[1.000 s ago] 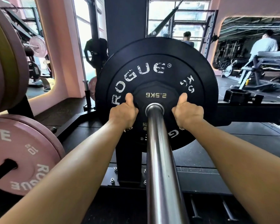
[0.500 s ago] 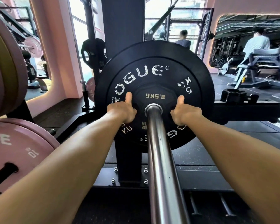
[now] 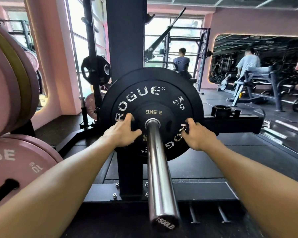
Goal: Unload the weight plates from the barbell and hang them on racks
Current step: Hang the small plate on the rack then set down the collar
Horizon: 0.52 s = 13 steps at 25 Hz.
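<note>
A chrome barbell sleeve runs from the bottom centre away from me. On it sits a small black 2.5 kg plate, flat against a larger black 5 kg ROGUE plate. My left hand lies on the plates left of the sleeve, its fingers stretched to the small plate's left rim. My right hand is on the right, with bent fingertips touching the big plate's lettering beside the small plate's right rim. Neither hand plainly grips a plate.
Pink ROGUE plates hang on storage pegs at the left. A black rack upright stands behind the plates, with a black plate hung further back. A black collar rests on the beam at right. Two people sit far behind.
Both hands have let go of the small plate's sides and slid outward and lower, with fingers now spread on the plate faces. The view has tilted down and shows the sleeve's end.
</note>
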{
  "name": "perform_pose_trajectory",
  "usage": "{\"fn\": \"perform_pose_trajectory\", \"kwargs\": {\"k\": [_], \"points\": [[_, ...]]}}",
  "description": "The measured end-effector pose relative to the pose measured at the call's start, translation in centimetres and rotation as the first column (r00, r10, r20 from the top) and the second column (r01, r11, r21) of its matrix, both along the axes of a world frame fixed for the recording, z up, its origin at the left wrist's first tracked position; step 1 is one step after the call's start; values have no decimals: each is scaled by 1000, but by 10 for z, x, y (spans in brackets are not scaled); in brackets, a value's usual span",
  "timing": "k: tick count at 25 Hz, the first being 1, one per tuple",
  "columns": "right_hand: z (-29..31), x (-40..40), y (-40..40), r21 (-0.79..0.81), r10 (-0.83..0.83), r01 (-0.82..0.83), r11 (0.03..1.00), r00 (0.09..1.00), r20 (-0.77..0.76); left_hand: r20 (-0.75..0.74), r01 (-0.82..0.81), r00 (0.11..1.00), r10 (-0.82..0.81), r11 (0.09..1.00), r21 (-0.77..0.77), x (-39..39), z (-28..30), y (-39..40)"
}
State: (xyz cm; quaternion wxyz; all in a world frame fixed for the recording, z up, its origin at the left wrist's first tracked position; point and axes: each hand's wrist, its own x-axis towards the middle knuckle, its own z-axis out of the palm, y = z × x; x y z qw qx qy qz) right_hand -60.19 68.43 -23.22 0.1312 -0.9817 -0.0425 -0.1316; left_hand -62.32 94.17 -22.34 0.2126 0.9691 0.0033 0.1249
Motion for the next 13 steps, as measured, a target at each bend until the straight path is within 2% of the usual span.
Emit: {"fn": "perform_pose_trajectory", "kwargs": {"k": [8, 13], "points": [[11, -47, -41, -2, -111, 111, 994, 994, 7, 50, 133, 990, -130, 989, -62, -36, 15, -29], [57, -34, -59, 5, -223, 223, 975, 975, 1, 82, 190, 979, -188, 982, -19, -6, 66, -43]]}}
